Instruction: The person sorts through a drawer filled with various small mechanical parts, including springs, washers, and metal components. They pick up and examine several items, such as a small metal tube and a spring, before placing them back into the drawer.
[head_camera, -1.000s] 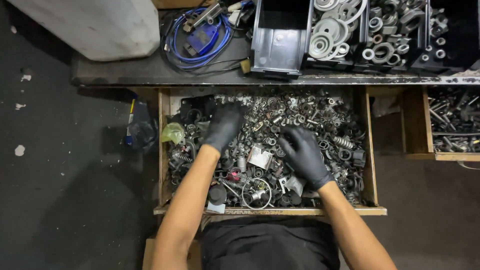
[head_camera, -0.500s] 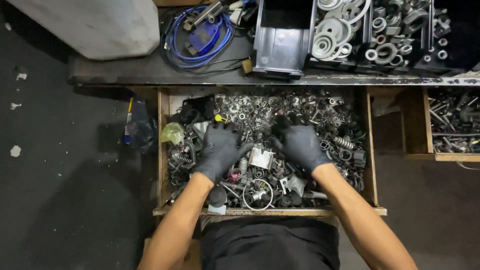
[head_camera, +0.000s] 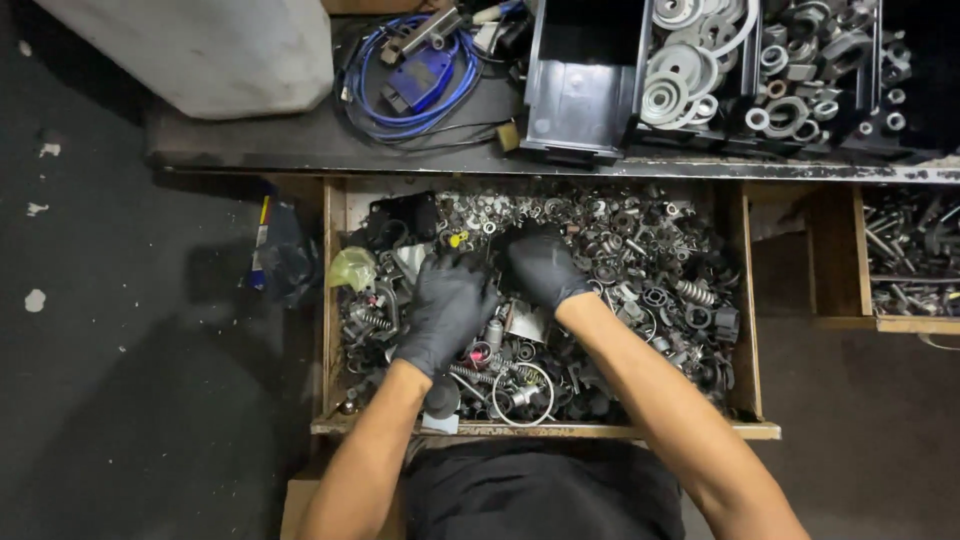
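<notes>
Both gloved hands are down in an open wooden drawer (head_camera: 333, 300) that is pulled out from under the desk (head_camera: 300, 150), so the person can look straight into it and reach every corner. The drawer is heaped with loose metal parts (head_camera: 640, 270): nuts, washers, springs, rings and small brackets lie mixed together with no order, which is likely why both hands work in the pile at once. The left hand (head_camera: 447, 308) lies palm down on the parts in the left middle of the drawer, fingers spread and slightly curled, pressing into the heap; its grip looks open, and nothing can be seen held in it. The right hand (head_camera: 543, 268) sits just beside it, a little farther back, with the fingers bent down into the parts near the middle of the drawer. Its fingertips are hidden, so I cannot tell whether its grip is closed on a piece or only touching the pile. A thin wire ring (head_camera: 522, 395) lies on the parts near the front edge, below the left hand. On the desk above stand black bins (head_camera: 585, 100), one empty and others sorted with washers (head_camera: 680, 85), and a coil of blue cable (head_camera: 415, 85) lies to their left.
</notes>
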